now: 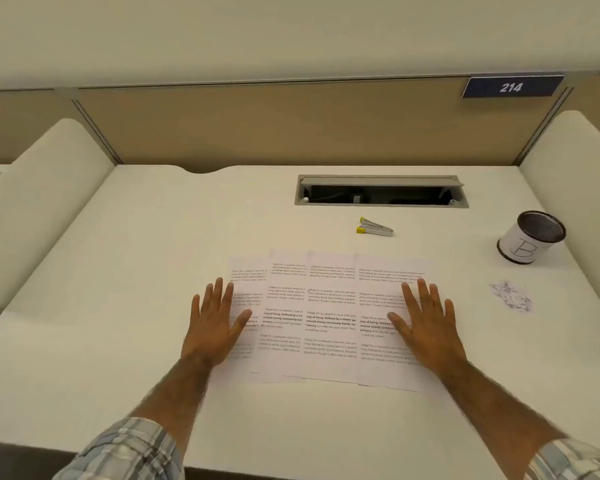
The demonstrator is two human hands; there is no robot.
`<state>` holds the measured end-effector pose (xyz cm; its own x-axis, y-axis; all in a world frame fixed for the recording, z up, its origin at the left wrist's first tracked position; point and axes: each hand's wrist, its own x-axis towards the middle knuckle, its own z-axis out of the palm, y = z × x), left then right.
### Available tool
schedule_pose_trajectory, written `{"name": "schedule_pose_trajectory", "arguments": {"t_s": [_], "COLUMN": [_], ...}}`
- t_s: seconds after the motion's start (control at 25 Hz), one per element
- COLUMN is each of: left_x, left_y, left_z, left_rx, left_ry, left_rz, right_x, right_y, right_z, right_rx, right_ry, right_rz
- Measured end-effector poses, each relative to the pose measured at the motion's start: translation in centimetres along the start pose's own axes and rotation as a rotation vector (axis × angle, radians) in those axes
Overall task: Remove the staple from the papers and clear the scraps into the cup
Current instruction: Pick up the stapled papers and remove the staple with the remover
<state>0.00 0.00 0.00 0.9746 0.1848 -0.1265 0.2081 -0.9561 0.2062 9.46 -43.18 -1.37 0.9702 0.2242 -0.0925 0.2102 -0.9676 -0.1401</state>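
Left hand (pixel 212 323) lies flat, fingers spread wide and gripping nothing, on the leftmost of the papers (pixel 329 317), four thin printed sheets fanned side by side and overlapping on the matte white desk (pixel 118 271); right hand (pixel 426 320) lies equally flat and splayed on the rightmost sheet. Sheets look already separated (no staple visible at this resolution), so the scraps (pixel 511 296) seem next: sweep the small crinkled grey-white heap, well right of the papers, with a cupped palm toward the cup (pixel 530 240). Cup is cylindrical dark mesh with a white label; the metal staple remover (pixel 374 227), yellow-tipped, lies beyond the sheets.
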Motion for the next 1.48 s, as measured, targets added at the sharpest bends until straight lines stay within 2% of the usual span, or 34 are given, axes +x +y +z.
{"name": "schedule_pose_trajectory", "arguments": {"t_s": [0.24, 0.48, 0.88, 1.04, 1.2, 1.32, 1.48], "left_x": [0.6, 1.5, 2.5, 2.8, 2.7, 2.6, 2.9], "left_y": [-1.2, 1.0, 8.4, 9.5, 9.4, 9.1, 8.8], "left_z": [2.4, 3.8, 5.2, 5.9, 5.6, 5.6, 5.8], "left_rx": [0.004, -0.008, -0.036, -0.054, -0.088, -0.093, -0.097], "left_ry": [-0.064, -0.033, -0.044, -0.031, -0.010, 0.007, 0.005], "left_rz": [0.035, 0.080, 0.132, 0.103, 0.128, 0.170, 0.175], "right_x": [-1.2, -1.3, 0.0, 1.0, 1.5, 1.6, 5.6], "right_y": [-1.7, -4.6, -10.8, -12.7, -15.6, -17.4, -14.2], "right_z": [2.2, 3.0, 3.8, 4.3, 4.8, 4.7, 2.7], "right_rx": [-0.042, -0.017, 0.010, 0.023, 0.054, 0.156, 0.331], "right_ry": [-0.001, -0.015, 0.020, 0.057, 0.026, 0.064, 0.219], "right_rz": [0.084, 0.145, 0.111, 0.094, 0.101, 0.059, 0.067]}}
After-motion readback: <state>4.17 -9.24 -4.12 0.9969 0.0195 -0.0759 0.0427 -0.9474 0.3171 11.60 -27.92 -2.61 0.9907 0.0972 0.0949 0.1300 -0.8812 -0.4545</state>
